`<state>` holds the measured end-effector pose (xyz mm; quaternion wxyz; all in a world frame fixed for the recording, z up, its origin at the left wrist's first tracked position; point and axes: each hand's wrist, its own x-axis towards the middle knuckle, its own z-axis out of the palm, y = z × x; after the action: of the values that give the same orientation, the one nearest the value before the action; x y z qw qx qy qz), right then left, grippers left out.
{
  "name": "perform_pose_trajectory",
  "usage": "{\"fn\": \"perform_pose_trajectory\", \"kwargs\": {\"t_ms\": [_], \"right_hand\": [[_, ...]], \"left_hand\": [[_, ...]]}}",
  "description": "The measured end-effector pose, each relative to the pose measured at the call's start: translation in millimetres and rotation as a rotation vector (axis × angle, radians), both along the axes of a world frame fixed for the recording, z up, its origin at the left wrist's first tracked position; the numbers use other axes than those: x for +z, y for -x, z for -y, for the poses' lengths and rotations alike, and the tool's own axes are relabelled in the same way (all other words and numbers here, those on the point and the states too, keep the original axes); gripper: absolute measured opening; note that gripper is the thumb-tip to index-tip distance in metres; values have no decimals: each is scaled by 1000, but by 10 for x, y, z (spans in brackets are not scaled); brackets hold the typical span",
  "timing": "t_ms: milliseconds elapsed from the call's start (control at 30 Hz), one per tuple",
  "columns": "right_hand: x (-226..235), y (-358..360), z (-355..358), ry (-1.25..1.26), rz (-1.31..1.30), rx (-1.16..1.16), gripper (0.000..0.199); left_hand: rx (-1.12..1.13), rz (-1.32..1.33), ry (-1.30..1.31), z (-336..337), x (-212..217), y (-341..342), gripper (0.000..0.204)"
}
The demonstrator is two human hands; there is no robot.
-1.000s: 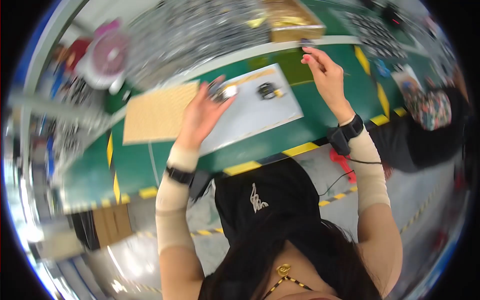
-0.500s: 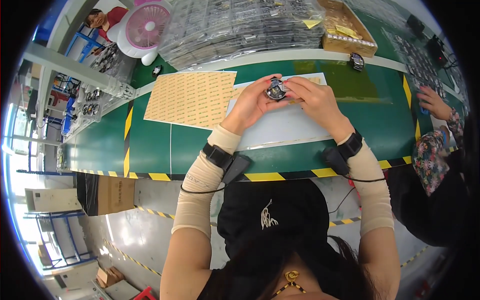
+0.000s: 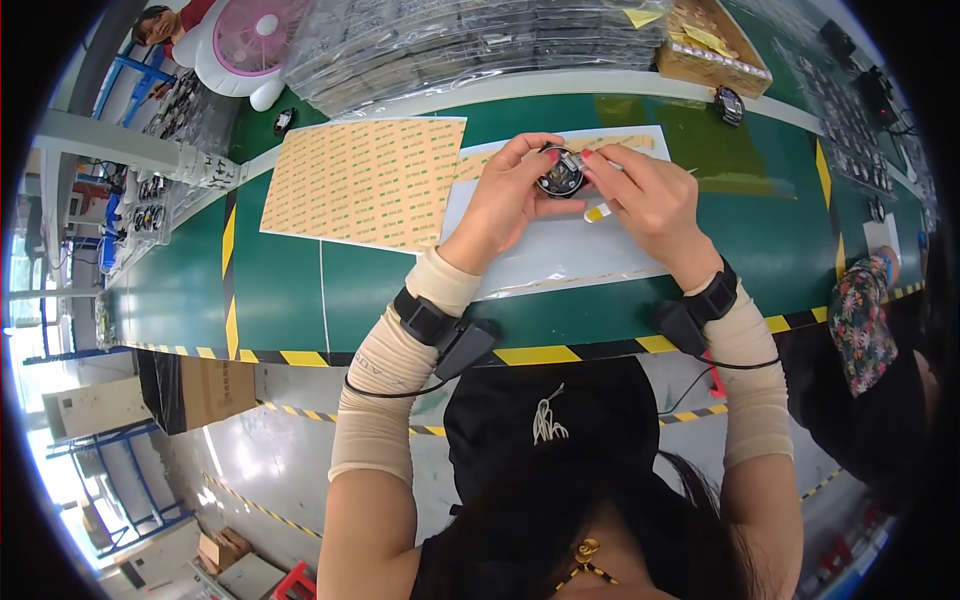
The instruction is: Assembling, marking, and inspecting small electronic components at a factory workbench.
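My left hand [image 3: 505, 195] is closed round the rim of a round black watch case [image 3: 561, 181], its open side up and small electronic parts showing inside. My right hand [image 3: 645, 195] is closed in a pinch at the right edge of the case; whatever lies between its fingertips is too small to make out. From under the right hand sticks out a thin white tool with a yellow end [image 3: 597, 213]; whether it is held or lies on the sheet I cannot tell. Below both hands lies a whitish backing sheet [image 3: 560, 255] with a tan strip along its top.
Left of my hands is a tan adhesive sheet [image 3: 365, 185] with green print. Stacked clear trays [image 3: 450, 50] stand at the back, beside a cardboard box [image 3: 715, 60]. A watch [image 3: 729, 105] lies before the box. A pink-white fan [image 3: 250, 40] is far left; a co-worker's sleeve [image 3: 862, 325] shows at right.
The right hand's fingers have shifted slightly right and the case now shows more of its inside. The yellow-ended tool has come into clearer sight. The co-worker's hand at right has drawn nearer the table edge.
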<state>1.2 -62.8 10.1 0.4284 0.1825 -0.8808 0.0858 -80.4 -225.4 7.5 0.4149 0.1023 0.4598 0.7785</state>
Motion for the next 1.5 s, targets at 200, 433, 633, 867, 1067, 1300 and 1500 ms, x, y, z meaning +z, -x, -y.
{"fn": "perform_pose_trajectory", "kwargs": {"t_ms": [200, 433, 633, 867, 1067, 1300, 1500], "right_hand": [[-14, 8, 69, -37, -20, 34, 24], [-51, 23, 193, -29, -44, 67, 24], [-26, 64, 246, 60, -64, 47, 27], [86, 16, 215, 678, 264, 82, 24], [444, -81, 94, 1282, 966, 111, 16], [247, -108, 41, 1184, 813, 164, 16], [268, -62, -75, 1193, 875, 133, 16]], "left_hand": [[185, -30, 42, -104, -7, -46, 14], [279, -122, 116, -121, 13, -141, 14], [180, -130, -21, -46, 18, -99, 21], [47, -245, -126, -51, 49, -133, 34], [-43, -354, -136, -47, 69, -175, 29], [-112, -554, -36, -35, 51, -182, 26], [-209, -12, -278, -18, 64, -135, 42]]}}
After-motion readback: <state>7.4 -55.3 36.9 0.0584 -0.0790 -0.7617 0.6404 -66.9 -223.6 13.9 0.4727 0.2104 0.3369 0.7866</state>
